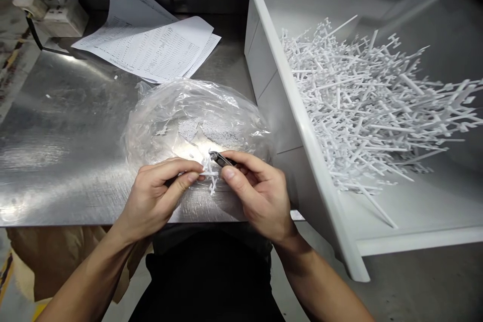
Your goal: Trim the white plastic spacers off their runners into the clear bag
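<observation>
As the left hand (154, 191) pinches sprue (210, 174) — the right hand (262, 192) grips clippers (222, 159).

Thin white branched piece (213, 184), held; dark metallic clipper (222, 159) by its upper part.

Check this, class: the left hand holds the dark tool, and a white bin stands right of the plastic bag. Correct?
One slip: the head view shows the right hand holding the dark tool. The white bin does stand right of the plastic bag.
</observation>
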A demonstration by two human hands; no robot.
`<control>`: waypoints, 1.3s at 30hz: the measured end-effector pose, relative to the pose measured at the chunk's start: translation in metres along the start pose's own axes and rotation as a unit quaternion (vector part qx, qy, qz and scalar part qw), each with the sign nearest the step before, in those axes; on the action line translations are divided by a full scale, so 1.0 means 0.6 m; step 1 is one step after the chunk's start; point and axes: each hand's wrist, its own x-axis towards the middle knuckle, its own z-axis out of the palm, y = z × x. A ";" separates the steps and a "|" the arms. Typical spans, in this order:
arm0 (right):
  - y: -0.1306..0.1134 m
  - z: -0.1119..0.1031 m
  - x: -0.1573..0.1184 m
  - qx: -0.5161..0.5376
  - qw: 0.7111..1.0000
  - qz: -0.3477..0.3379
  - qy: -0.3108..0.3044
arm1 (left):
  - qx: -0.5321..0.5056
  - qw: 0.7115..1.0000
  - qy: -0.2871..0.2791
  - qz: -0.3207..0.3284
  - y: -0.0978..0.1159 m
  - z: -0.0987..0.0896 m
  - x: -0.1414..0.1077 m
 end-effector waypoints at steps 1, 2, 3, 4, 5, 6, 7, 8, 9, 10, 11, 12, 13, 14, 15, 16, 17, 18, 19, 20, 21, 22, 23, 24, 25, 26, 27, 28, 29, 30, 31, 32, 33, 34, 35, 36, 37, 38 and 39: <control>0.001 -0.001 0.001 0.017 1.000 0.010 -0.007 | -0.003 1.000 -0.002 -0.001 0.000 0.000 0.000; 0.002 -0.003 0.003 0.035 0.999 0.022 -0.014 | -0.005 1.000 -0.004 -0.004 0.000 -0.001 -0.001; 0.002 -0.004 0.004 0.051 0.998 0.034 -0.020 | -0.009 1.000 -0.008 -0.008 0.000 -0.001 -0.001; 0.002 -0.005 0.006 0.062 0.997 0.042 -0.025 | -0.012 1.000 -0.013 -0.013 0.001 -0.002 -0.001; 0.001 -0.006 0.006 0.067 0.996 0.047 -0.028 | -0.015 1.000 -0.017 -0.017 0.001 -0.002 -0.001; 0.000 -0.006 0.007 0.067 0.996 0.048 -0.030 | -0.019 0.999 -0.019 -0.021 0.002 -0.002 -0.001; -0.001 -0.005 0.006 0.064 0.996 0.048 -0.032 | -0.024 0.999 -0.022 -0.022 0.002 -0.002 -0.001; -0.003 -0.005 0.006 0.059 0.997 0.046 -0.034 | -0.028 0.999 -0.023 -0.022 0.002 -0.002 0.000; -0.005 -0.004 0.005 0.053 0.997 0.043 -0.036 | -0.032 0.999 -0.025 -0.019 0.002 -0.002 0.000; -0.007 -0.004 0.004 0.048 0.997 0.040 -0.036 | -0.034 0.999 -0.029 -0.015 0.001 -0.002 0.001; -0.009 -0.004 0.003 0.045 0.998 0.037 -0.037 | -0.036 0.999 -0.036 -0.009 0.000 -0.002 0.001; -0.010 -0.003 0.003 0.045 0.998 0.034 -0.037 | -0.039 0.998 -0.045 -0.004 0.000 -0.003 0.001; -0.011 -0.004 0.002 0.049 0.998 0.033 -0.037 | -0.044 0.998 -0.053 0.000 -0.001 -0.003 0.001; -0.011 -0.004 0.002 0.057 0.997 0.031 -0.037 | -0.050 0.997 -0.059 0.001 -0.001 -0.004 0.001; -0.011 -0.004 0.003 0.066 0.997 0.031 -0.039 | -0.058 0.996 -0.063 0.001 -0.002 -0.005 0.000; -0.011 -0.004 0.003 0.076 0.996 0.033 -0.042 | -0.064 0.996 -0.065 -0.001 -0.002 -0.005 0.000; -0.011 -0.004 0.003 0.086 0.995 0.037 -0.046 | -0.069 0.995 -0.066 -0.001 -0.002 -0.006 -0.001; -0.010 -0.004 0.004 0.095 0.993 0.043 -0.049 | -0.070 0.995 -0.069 -0.001 -0.002 -0.006 -0.001; -0.009 -0.004 0.004 0.103 0.992 0.050 -0.051 | -0.069 0.995 -0.072 0.001 -0.002 -0.005 0.000; -0.008 -0.004 0.004 0.111 0.991 0.054 -0.052 | -0.067 0.995 -0.074 0.005 -0.002 -0.005 0.000; -0.006 -0.004 0.004 0.119 0.990 0.056 -0.050 | -0.064 0.995 -0.076 0.009 -0.002 -0.005 0.001; -0.005 -0.003 0.005 0.125 0.990 0.054 -0.047 | -0.060 0.995 -0.077 0.014 -0.001 -0.005 0.002; -0.004 -0.003 0.005 0.129 0.990 0.049 -0.043 | -0.056 0.995 -0.079 0.018 -0.001 -0.004 0.002; -0.004 -0.003 0.005 0.130 0.990 0.043 -0.037 | -0.053 0.995 -0.081 0.021 -0.001 -0.004 0.003; -0.003 -0.002 0.005 0.129 0.990 0.038 -0.032 | -0.050 0.995 -0.082 0.021 -0.002 -0.004 0.003; -0.003 -0.002 0.005 0.127 0.991 0.035 -0.029 | -0.048 0.995 -0.083 0.019 -0.002 -0.004 0.003; -0.004 -0.001 0.006 0.123 0.992 0.032 -0.027 | -0.047 0.995 -0.084 0.015 -0.002 -0.005 0.003; -0.004 0.000 0.006 0.119 0.992 0.030 -0.026 | -0.046 0.995 -0.084 0.011 -0.003 -0.005 0.002; -0.004 0.000 0.006 0.117 0.992 0.027 -0.026 | -0.044 0.995 -0.084 0.008 -0.003 -0.006 0.001; -0.004 0.001 0.005 0.114 0.993 0.024 -0.025 | -0.041 0.995 -0.086 0.009 -0.002 -0.007 0.000; -0.003 0.002 0.005 0.112 0.993 0.021 -0.022 | -0.038 0.995 -0.089 0.012 -0.002 -0.008 -0.001; -0.003 0.002 0.004 0.109 0.994 0.019 -0.016 | -0.035 0.995 -0.092 0.018 -0.002 -0.008 -0.001; -0.002 0.003 0.004 0.105 0.994 0.017 -0.011 | -0.033 0.994 -0.097 0.024 -0.001 -0.009 -0.001; 0.000 0.004 0.003 0.102 0.995 0.016 -0.007 | -0.031 0.994 -0.101 0.030 0.000 -0.009 0.000; 0.002 0.005 0.002 0.098 0.995 0.013 -0.004 | -0.030 0.994 -0.103 0.034 0.000 -0.009 0.000; 0.004 0.006 0.002 0.095 0.995 0.011 -0.003 | -0.030 0.994 -0.104 0.036 0.000 -0.009 0.001; 0.006 0.007 0.002 0.094 0.996 0.007 -0.001 | -0.031 0.993 -0.104 0.035 0.000 -0.009 0.002; 0.009 0.007 0.002 0.093 0.996 0.003 0.001 | -0.031 0.994 -0.104 0.031 0.000 -0.008 0.002; 0.012 0.008 0.002 0.092 0.996 0.000 0.005 | -0.032 0.994 -0.103 0.023 0.000 -0.007 0.002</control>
